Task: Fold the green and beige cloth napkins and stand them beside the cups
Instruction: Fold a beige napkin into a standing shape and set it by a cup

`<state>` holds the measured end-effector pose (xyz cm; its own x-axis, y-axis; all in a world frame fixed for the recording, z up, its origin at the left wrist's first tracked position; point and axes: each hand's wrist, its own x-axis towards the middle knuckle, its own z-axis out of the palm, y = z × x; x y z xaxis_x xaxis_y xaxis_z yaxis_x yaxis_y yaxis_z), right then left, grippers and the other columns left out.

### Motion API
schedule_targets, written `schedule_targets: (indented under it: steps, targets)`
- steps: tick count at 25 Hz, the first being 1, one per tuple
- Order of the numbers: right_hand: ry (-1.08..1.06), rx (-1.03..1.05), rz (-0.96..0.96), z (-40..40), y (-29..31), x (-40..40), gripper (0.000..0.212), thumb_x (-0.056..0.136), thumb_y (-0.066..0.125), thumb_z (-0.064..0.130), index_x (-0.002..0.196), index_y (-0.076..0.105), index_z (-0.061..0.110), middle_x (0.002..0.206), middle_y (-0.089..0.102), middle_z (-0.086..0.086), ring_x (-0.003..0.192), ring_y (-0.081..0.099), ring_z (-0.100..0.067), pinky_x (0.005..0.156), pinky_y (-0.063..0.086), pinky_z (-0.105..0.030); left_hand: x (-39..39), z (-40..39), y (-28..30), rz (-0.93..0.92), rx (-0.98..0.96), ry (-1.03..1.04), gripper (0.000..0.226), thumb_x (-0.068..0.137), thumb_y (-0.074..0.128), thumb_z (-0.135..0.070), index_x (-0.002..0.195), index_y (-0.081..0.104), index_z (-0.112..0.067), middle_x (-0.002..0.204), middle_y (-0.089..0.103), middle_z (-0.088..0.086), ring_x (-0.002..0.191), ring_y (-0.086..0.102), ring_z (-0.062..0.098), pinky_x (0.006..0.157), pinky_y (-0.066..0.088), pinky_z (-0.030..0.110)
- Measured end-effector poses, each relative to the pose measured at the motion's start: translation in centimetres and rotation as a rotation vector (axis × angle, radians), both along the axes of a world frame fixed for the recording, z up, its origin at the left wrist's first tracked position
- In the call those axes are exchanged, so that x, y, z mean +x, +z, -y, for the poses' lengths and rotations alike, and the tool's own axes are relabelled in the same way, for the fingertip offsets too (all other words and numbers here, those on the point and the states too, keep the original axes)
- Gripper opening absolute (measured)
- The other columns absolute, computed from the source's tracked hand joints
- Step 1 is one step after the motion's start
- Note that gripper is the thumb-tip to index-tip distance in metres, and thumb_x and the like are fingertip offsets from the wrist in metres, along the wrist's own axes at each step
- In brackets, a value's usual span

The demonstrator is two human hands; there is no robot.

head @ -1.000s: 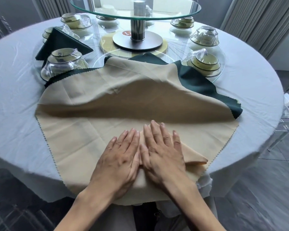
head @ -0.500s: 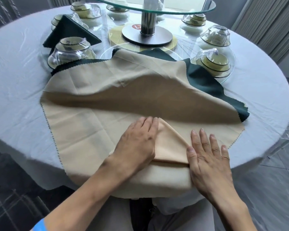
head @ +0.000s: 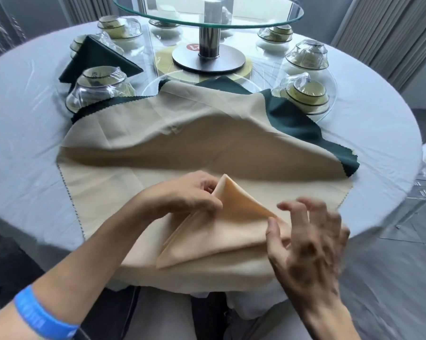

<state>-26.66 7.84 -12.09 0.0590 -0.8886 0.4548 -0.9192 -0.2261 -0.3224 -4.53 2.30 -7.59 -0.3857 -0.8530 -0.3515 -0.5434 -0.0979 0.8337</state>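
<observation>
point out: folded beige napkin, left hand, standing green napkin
folded beige napkin [head: 227,229]: head view, middle of its upper face.
left hand [head: 187,195]: head view, back of the hand, fingers pinching the napkin's peak.
standing green napkin [head: 97,58]: head view, its front face, behind the wrapped cup at left.

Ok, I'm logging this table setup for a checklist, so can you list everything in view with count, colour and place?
folded napkin: one, beige, near table edge, atop the spread cloths, peak lifted
spread beige cloth: one, covering the table's near half
green cloth: one, dark green, under the beige cloth, showing at its far edges
standing green napkin: one, dark green, far left among the cups
wrapped cup sets: at least six, pale with dark rims, ringing the turntable
glass turntable: one, clear, on a metal stand at centre
tablecloth: one, pale blue-grey
wristband: one, blue, left wrist
left hand: pinches the folded napkin's peak
right hand: blurred, fingers spread, thumb on the napkin's right corner
</observation>
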Motion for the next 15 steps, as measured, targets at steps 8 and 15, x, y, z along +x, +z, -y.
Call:
schedule_targets:
  steps: [8, 15]
  targets:
    - [0.4, 0.348, 1.124, -2.3, 5.6, 3.7, 0.018, 0.093, 0.066, 0.035, 0.105, 0.064, 0.022, 0.092, 0.072, 0.004, 0.089, 0.069, -0.009, 0.076, 0.053, -0.023, -4.2, -5.9, 2.4, -0.207, -0.558, -0.051, 0.015, 0.079, 0.07, -0.009, 0.091, 0.064, -0.014, 0.084, 0.067, -0.004, 0.08, 0.064, 0.02, 0.073, 0.054, 0.039]
    - [0.592, 0.365, 0.802, 1.2, 7.1, 0.4, 0.02, 0.1, 0.05, 0.014, 0.086, 0.064, 0.01, 0.074, 0.062, 0.002, 0.069, 0.053, -0.011, 0.063, 0.041, -0.019, -1.6, -7.0, 2.5, 0.121, -1.036, 0.257, 0.038, 0.078, 0.074, -0.021, 0.114, 0.063, -0.024, 0.114, 0.062, -0.012, 0.101, 0.06, 0.01, 0.084, 0.045, 0.023]
